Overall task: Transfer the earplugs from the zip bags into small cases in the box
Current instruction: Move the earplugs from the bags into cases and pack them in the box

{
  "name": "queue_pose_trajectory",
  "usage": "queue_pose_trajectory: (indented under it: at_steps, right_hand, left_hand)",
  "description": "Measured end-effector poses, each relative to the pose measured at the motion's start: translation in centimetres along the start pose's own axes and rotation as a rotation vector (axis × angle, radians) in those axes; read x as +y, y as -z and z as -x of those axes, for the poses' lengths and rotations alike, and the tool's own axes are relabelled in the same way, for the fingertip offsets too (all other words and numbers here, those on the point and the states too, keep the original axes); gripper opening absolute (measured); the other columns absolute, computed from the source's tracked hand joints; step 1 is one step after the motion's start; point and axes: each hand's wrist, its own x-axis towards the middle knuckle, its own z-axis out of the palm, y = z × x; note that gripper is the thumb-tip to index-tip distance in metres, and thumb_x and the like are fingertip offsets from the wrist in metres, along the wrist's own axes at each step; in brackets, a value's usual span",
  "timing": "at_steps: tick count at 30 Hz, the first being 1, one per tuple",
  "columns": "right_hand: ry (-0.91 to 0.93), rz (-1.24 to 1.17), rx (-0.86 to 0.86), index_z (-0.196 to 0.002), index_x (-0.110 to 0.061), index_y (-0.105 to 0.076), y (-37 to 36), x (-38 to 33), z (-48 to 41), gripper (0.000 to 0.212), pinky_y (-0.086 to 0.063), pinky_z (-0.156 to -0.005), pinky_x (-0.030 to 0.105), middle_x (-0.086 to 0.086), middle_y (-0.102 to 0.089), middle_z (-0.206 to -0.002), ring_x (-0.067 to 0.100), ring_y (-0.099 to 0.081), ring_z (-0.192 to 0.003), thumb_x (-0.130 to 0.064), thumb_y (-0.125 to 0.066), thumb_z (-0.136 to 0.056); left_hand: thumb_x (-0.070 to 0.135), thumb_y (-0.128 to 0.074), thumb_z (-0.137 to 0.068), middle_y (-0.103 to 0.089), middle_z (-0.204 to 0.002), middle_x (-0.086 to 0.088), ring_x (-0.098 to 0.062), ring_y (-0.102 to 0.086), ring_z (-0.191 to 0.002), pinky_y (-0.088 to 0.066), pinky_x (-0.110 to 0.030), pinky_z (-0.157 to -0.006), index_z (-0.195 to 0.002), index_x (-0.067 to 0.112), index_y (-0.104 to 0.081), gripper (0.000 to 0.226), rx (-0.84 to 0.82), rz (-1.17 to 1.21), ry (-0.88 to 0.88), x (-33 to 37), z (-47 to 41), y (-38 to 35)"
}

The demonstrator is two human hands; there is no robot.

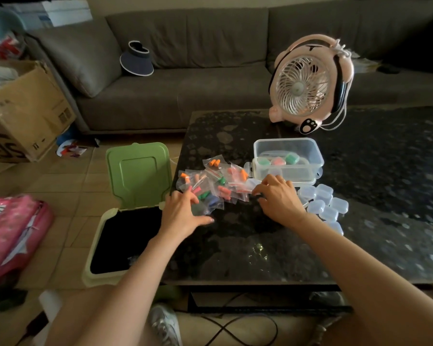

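Zip bags (220,187) touched by left hand (183,213) and right hand (278,199), palms down.

Dark stone table (235,248), pile of zip bags (218,187) holding coloured earplugs (215,162), left hand (183,212) with fingers on pile, right hand (278,198) touching its right edge, clear box (310,152) behind, small cases (323,201) right, pink fan (303,86) beyond.

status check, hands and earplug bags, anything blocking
Left hand open, fingers on the zip bags. Right hand at the pile's right end, grip unclear. Small cases beside the box, nothing in the way.
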Motion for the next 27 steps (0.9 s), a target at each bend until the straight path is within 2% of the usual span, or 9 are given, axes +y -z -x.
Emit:
queue_pose_trajectory:
  at_steps: [2, 4, 6, 8, 13, 15, 18, 22, 27]
  right_hand:
    - [0.045, -0.029, 0.000, -0.123, -0.026, -0.060, -0.1, -0.5, 0.0, 0.031, -0.034, -0.097, 0.034, 0.002, -0.049, -0.125, 0.022, -0.041, -0.117, -0.022, -0.049, -0.095]
    - [0.064, -0.044, -0.017, -0.123, -0.025, -0.061, -0.1, -0.7, 0.0, 0.030, -0.034, -0.097, 0.034, 0.002, -0.049, -0.127, 0.022, -0.042, -0.118, -0.022, -0.048, -0.095]
    - [0.066, -0.065, -0.024, -0.121, -0.025, -0.062, -0.2, -0.7, 0.1, 0.030, -0.034, -0.098, 0.035, 0.002, -0.050, -0.127, 0.022, -0.043, -0.119, -0.021, -0.048, -0.095]
    - [0.069, -0.102, -0.016, -0.118, -0.026, -0.064, -0.2, -0.6, 0.1, 0.029, -0.035, -0.097, 0.035, 0.001, -0.052, -0.124, 0.022, -0.044, -0.117, -0.019, -0.049, -0.094]
    - [0.095, -0.357, -0.036, -0.112, -0.023, -0.068, 0.2, -1.1, 0.1, 0.025, -0.047, -0.093, 0.038, 0.003, -0.062, -0.113, 0.019, -0.055, -0.104, -0.020, -0.060, -0.089]
    - [0.049, -0.674, -0.164, -0.111, -0.019, -0.068, 1.1, -1.7, 0.3, 0.023, -0.050, -0.092, 0.033, -0.001, -0.066, -0.106, 0.014, -0.060, -0.098, -0.025, -0.064, -0.089]
    - [-0.061, -1.139, -0.386, -0.098, -0.017, -0.068, 2.1, -2.4, 0.7, 0.023, -0.050, -0.083, 0.029, -0.005, -0.072, -0.088, 0.013, -0.066, -0.088, -0.032, -0.050, -0.095]
    - [-0.125, -1.303, -0.375, -0.106, 0.000, -0.063, 2.5, -1.9, 0.8, 0.056, -0.052, -0.072, 0.028, 0.013, -0.071, -0.091, 0.021, -0.067, -0.082, -0.049, -0.048, -0.085]
    - [-0.110, -1.188, -0.362, -0.094, -0.008, -0.066, 2.6, -1.6, 1.0, 0.018, -0.052, -0.066, 0.024, 0.007, -0.073, -0.084, 0.016, -0.067, -0.072, -0.025, -0.062, -0.090]
  left_hand:
    - [0.044, -0.075, -0.073, -0.042, -0.116, -0.002, -0.021, -0.041, -0.113, -0.040, -0.032, -0.091, -0.110, 0.018, -0.050, 0.051, -0.038, -0.146, 0.031, 0.2, 0.0, -0.7]
    - [0.034, -0.069, -0.082, -0.047, -0.117, -0.003, -0.021, -0.045, -0.110, -0.041, -0.030, -0.086, -0.104, 0.017, -0.055, 0.031, 0.033, -0.205, 0.002, 0.3, 0.1, -1.0]
    - [0.025, -0.063, -0.086, -0.055, -0.109, -0.002, -0.021, -0.050, -0.102, -0.043, -0.030, -0.082, -0.093, 0.018, -0.059, 0.010, 0.121, -0.231, -0.044, 0.5, 0.3, -0.8]
    - [0.020, -0.062, -0.085, -0.060, -0.097, 0.000, -0.020, -0.055, -0.093, -0.044, -0.031, -0.075, -0.084, 0.018, -0.055, 0.008, 0.183, -0.178, -0.083, 0.7, 0.5, -0.1]
    - [0.011, -0.062, -0.085, -0.064, -0.080, -0.007, -0.016, -0.062, -0.075, -0.050, -0.028, -0.066, -0.083, 0.008, -0.052, 0.010, 0.176, 0.516, -0.090, 3.0, 1.7, 2.7]
    - [0.010, -0.059, -0.088, -0.065, -0.086, -0.012, -0.021, -0.062, -0.081, -0.051, -0.030, -0.071, -0.086, 0.008, -0.055, 0.005, 0.122, 0.791, 0.058, 3.9, 2.0, 3.3]
    - [0.009, -0.053, -0.092, -0.072, -0.093, -0.009, -0.021, -0.068, -0.092, -0.055, -0.035, -0.080, -0.088, 0.010, -0.056, 0.006, -0.031, 1.217, 0.276, 5.2, 2.0, 3.3]
    - [0.009, -0.048, -0.096, -0.073, -0.096, -0.010, -0.017, -0.070, -0.092, -0.054, -0.033, -0.083, -0.087, 0.014, -0.052, 0.011, -0.022, 1.307, 0.346, 5.9, 1.7, 2.6]
    - [0.007, -0.052, -0.093, -0.073, -0.095, -0.011, -0.021, -0.070, -0.093, -0.052, -0.039, -0.089, -0.092, 0.008, -0.052, 0.002, 0.004, 1.303, 0.360, 6.4, 1.4, 1.7]
